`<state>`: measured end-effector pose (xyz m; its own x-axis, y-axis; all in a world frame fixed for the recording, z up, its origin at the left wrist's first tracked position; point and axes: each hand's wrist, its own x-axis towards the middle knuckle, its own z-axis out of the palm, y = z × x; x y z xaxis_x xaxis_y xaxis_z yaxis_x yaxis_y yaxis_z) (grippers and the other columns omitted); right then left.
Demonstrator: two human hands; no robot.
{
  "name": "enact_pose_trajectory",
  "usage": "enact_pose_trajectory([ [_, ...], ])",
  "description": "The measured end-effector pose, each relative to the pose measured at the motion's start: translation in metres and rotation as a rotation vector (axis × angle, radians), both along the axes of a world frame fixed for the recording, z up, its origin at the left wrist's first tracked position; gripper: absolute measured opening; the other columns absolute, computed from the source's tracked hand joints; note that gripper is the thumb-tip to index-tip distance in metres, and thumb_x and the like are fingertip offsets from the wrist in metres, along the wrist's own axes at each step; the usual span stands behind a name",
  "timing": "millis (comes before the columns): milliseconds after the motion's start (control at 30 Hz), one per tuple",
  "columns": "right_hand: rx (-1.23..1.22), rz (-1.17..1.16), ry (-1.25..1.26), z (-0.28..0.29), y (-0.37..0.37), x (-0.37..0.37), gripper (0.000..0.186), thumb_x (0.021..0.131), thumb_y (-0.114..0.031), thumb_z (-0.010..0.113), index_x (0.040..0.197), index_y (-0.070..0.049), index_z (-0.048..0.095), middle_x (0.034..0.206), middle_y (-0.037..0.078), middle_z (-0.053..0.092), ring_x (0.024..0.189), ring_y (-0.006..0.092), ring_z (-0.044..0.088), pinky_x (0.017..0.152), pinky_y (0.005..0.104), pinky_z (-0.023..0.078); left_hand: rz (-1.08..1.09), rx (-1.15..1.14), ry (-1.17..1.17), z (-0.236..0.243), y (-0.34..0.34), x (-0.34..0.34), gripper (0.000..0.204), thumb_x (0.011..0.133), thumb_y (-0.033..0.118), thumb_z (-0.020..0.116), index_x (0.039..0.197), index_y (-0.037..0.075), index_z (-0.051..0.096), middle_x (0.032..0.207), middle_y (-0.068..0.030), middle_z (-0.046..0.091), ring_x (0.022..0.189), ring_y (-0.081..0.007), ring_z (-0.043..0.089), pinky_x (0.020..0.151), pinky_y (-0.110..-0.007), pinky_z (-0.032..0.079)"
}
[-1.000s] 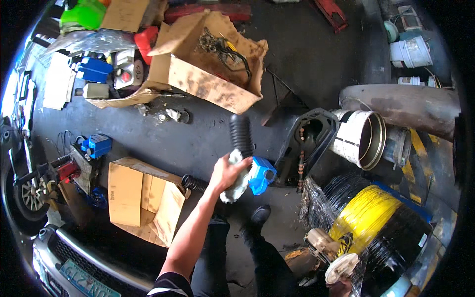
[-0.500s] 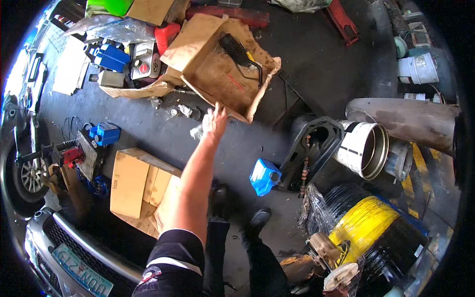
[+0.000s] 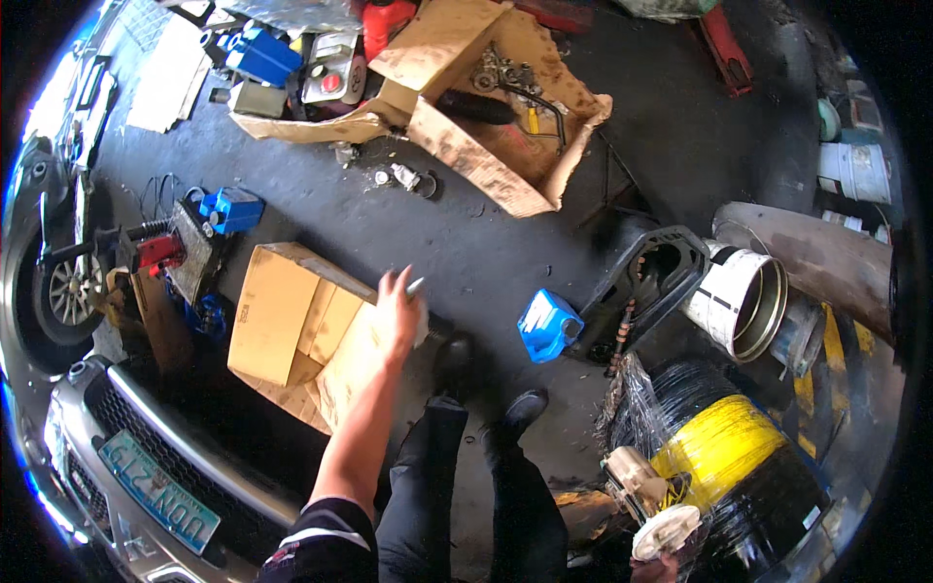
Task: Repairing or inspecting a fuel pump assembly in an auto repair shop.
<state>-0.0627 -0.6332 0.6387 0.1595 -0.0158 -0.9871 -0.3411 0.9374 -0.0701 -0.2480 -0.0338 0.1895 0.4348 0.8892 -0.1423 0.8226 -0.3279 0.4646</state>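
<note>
Since half a second earlier, the person's left hand [image 3: 397, 316] had drawn back from the near rim of the torn, oil-stained brown cardboard box [image 3: 476, 160] to the right edge of the open tan cardboard carton [image 3: 277, 316], and the black ribbed rubber tube [image 3: 476, 107] had tipped over within the stained box. The tube lay just behind that box's near wall, beside a bent dark bar with a yellow section [image 3: 533, 120]. The left hand was blurred, its fingers partly extended, with a pale crumpled cloth [image 3: 422, 321] caught in its grasp. At the lower edge, the right hand [image 3: 656, 569], only partly visible, gripped a beige plastic pump-like assembly [image 3: 632, 476] by its round off-white flange [image 3: 667, 532]. Behind the assembly sat a large plastic-wrapped coil of yellow and black strands [image 3: 719, 452]. A blue plastic jug [image 3: 550, 326] stood on the dark floor [image 3: 505, 257] near the feet.
</note>
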Motion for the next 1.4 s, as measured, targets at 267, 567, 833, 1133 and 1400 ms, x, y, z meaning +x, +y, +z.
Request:
enact_pose_trajectory([
  [267,0.389,-0.169,0.194,0.007,-0.034,0.026,0.021,0.096,-0.030,0.082,0.097,-0.016,0.067,0.084,-0.006,0.066,0.071,0.0035,0.065,0.057,0.0219,0.053,-0.406,-0.201,0.103,-0.025,-0.060,-0.053,0.045,0.092,0.004,0.065,0.136,0.005,0.069,0.137,-0.0189,0.066,0.125,-0.0364,0.065,0.089,-0.045,0.061],
  [567,0.613,-0.297,0.134,-0.021,0.002,0.029,0.031,0.098,-0.036,0.077,0.117,-0.014,0.067,0.098,-0.001,0.065,0.079,0.0092,0.065,0.072,0.0281,0.054,-1.159,0.144,1.100,-0.188,-0.059,-0.025,0.037,0.101,0.024,0.058,0.126,0.007,0.079,0.131,-0.0170,0.072,0.123,-0.0495,0.054,0.066,-0.048,0.059],
  [833,0.386,-0.231,0.067,0.013,0.067,0.023,0.020,0.106,-0.035,0.064,0.092,-0.020,0.064,0.081,-0.009,0.059,0.068,0.0028,0.055,0.073,0.0304,0.051,-0.936,0.216,0.486,-0.016,0.033,0.115,0.061,0.094,0.016,0.067,0.153,0.006,0.054,0.143,-0.0215,0.060,0.129,-0.0410,0.057,0.081,-0.040,0.065],
  [1133,0.762,-0.460,0.151,-0.006,0.068,0.027,0.029,0.108,-0.029,0.061,0.079,-0.026,0.057,0.079,-0.014,0.063,0.068,-0.0015,0.059,0.058,0.0176,0.047,-0.178,-0.225,0.073,0.041,0.014,0.034,0.053,0.087,0.024,0.083,0.133,0.007,0.063,0.119,-0.0189,0.066,0.116,-0.0379,0.065,0.092,-0.051,0.060],
  [1400,0.308,-0.063,0.285,-0.014,0.010,0.076,0.017,0.098,-0.023,0.076,0.088,-0.012,0.069,0.091,0.003,0.071,0.073,0.0116,0.067,0.064,0.0282,0.060,-0.040,-0.359,0.637,-0.060,-0.112,-0.204,0.081,0.091,0.021,0.080,0.158,-0.003,0.041,0.147,-0.0350,0.056,0.130,-0.0550,0.059,0.103,-0.057,0.054],
])
